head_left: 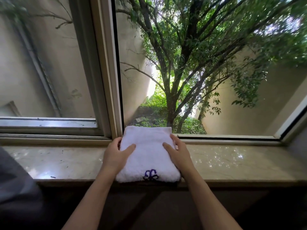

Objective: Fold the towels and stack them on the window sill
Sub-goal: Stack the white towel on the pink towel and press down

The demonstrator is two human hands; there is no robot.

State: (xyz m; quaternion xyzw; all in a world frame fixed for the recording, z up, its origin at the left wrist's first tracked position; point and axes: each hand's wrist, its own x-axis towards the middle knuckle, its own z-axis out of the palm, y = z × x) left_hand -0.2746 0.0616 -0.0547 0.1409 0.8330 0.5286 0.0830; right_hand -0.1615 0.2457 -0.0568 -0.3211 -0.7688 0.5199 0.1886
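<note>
A folded white towel (147, 151) with a dark blue embroidered emblem near its front edge lies on the marble window sill (66, 161), its far end against the window frame. My left hand (116, 153) grips the towel's left side, thumb on top and fingers curled round the edge. On the towel's right side my right hand (176, 151) holds it the same way, thumb on top. I cannot tell whether it is one towel or several layers.
The window frame post (109, 80) rises just behind the towel's left corner, with glass panes either side and a tree outside. A grey fabric shape (15, 180) sits at the lower left. Bare sill stretches to both sides of the towel.
</note>
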